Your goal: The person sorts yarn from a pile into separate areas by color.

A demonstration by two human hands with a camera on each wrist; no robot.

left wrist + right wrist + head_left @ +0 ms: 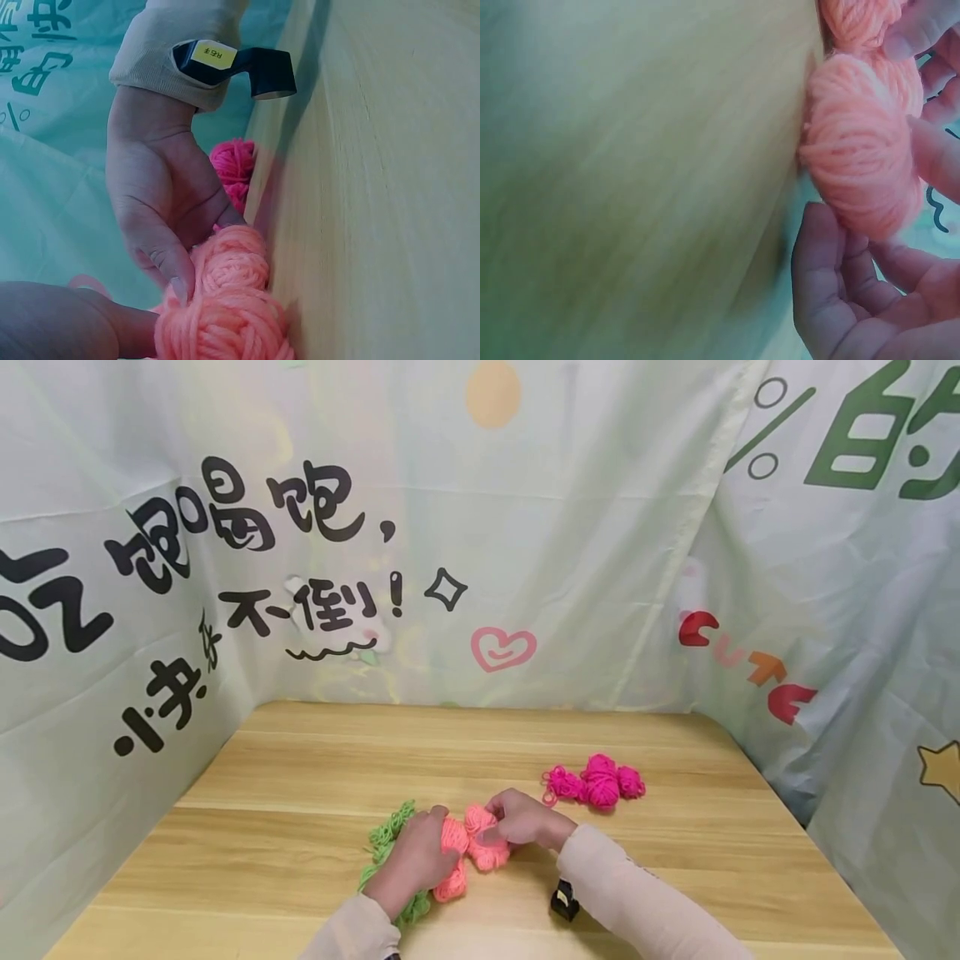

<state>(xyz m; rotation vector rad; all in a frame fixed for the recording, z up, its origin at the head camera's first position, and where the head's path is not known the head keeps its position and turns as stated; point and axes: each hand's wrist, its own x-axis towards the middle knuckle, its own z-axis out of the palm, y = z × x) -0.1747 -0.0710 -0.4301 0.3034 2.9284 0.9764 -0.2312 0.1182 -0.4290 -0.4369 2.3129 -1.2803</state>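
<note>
A bundle of coral yarn (453,837) lies low over the table, pinched in the middle into rounded lobes. My left hand (420,856) grips its left part from above, the thumb along its near side. On the right lobe, my right hand (520,818) holds the yarn between thumb and fingers; in the right wrist view its curled fingers (817,262) cup the end of the coral lobe (862,150). Left of the coral yarn, partly hidden under my left hand and forearm, lies a loose skein of green yarn (386,837).
A magenta yarn bundle (602,785), also lobed, rests farther back to the right. A black wrist mount (564,902) sticks out below my right sleeve. Printed fabric curtains (585,568) close off the back and sides of the wooden table (262,843).
</note>
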